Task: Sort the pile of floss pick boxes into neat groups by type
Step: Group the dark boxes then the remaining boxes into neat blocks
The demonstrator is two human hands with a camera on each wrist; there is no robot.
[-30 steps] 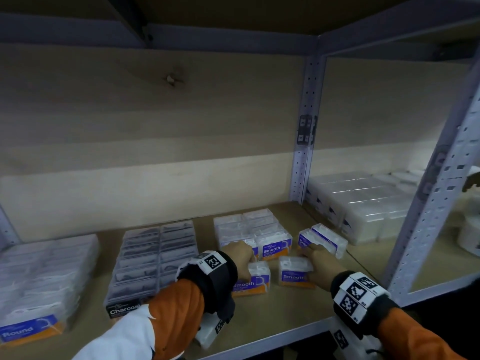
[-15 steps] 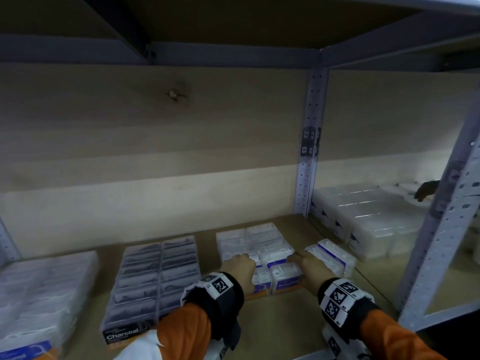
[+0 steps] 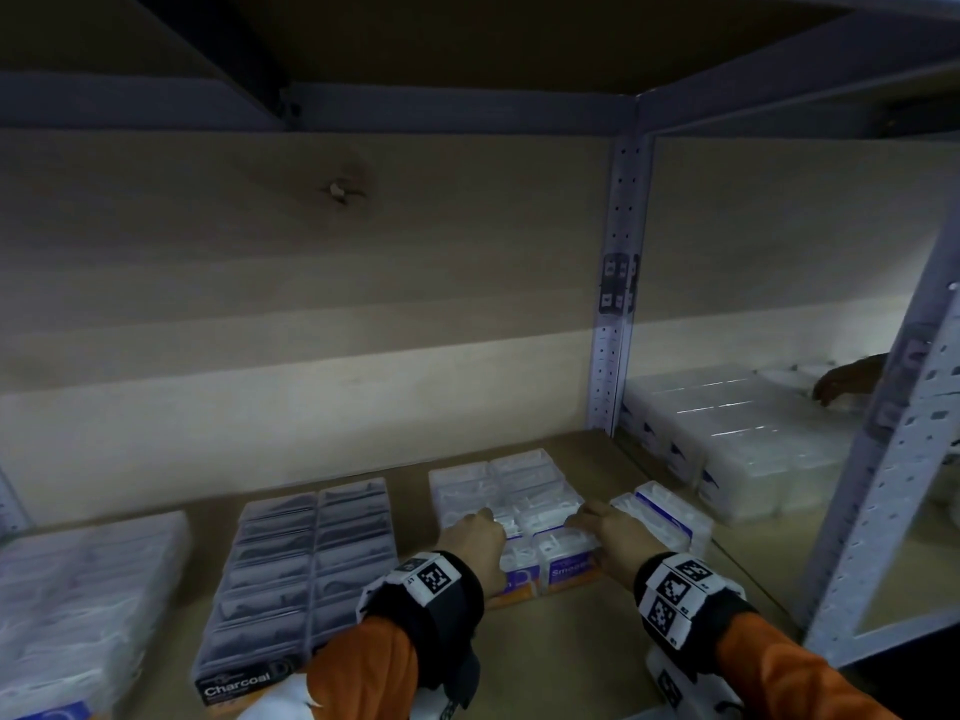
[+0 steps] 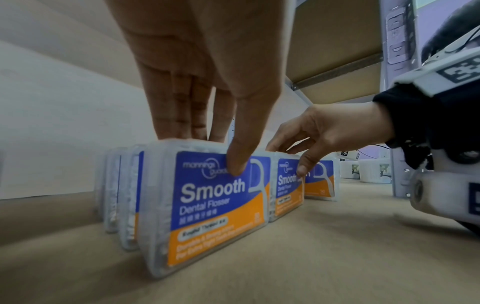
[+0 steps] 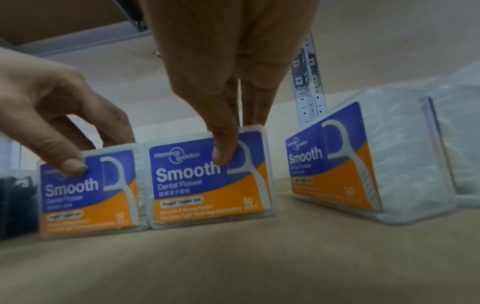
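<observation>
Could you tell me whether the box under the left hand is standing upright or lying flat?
Upright: the box stands on its edge, label facing forward, left hand pinching its top.

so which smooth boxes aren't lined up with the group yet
The two loose Smooth boxes right of the right hand: angled and apart from the block, unlike the two front boxes the hands are pressing in.

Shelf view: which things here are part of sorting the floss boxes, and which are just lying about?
Job:
left hand and right hand, each pinching a Smooth box
Smooth group
loose Smooth boxes
Charcoal group
Round group

Lying about:
white tubs, next bay
another person's hand
</observation>
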